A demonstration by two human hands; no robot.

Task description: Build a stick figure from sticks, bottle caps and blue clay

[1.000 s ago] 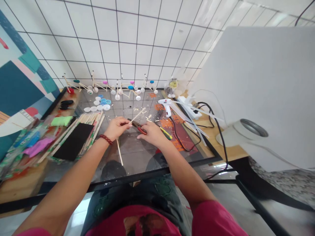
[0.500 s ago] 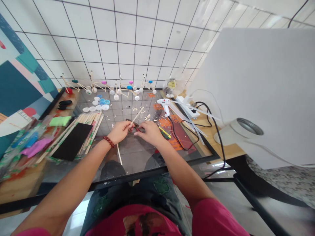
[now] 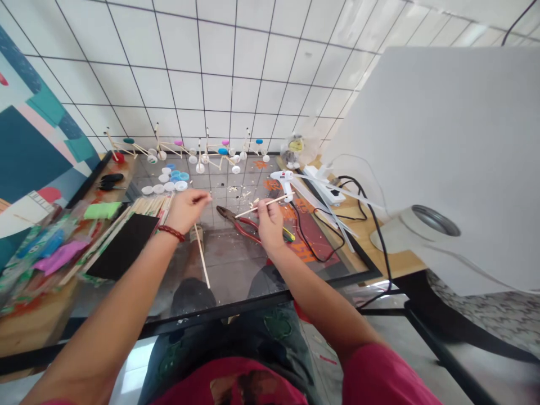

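My right hand [image 3: 270,220] pinches a thin wooden stick [image 3: 264,206] that points left and right above the glass table [image 3: 236,264]. Red-handled pliers [image 3: 240,222] lie on the glass just left of that hand. My left hand [image 3: 185,208], with a red bead bracelet at the wrist, hovers over a bundle of wooden sticks [image 3: 147,216]; its fingers are pinched on a small pale piece [image 3: 206,196]. Another loose stick [image 3: 201,256] lies on the glass below it.
A white glue gun [image 3: 284,183] and black cables [image 3: 320,225] lie to the right. Bottle caps [image 3: 171,181] and stick-and-cap models [image 3: 202,152] stand at the back. A black sheet [image 3: 122,244], coloured packets [image 3: 54,247], a power strip [image 3: 327,188] and a grey lamp [image 3: 422,225] are around.
My right hand let go of the pliers, which now lie on the glass, and took the stick. My left hand moved left and up toward the stick bundle.
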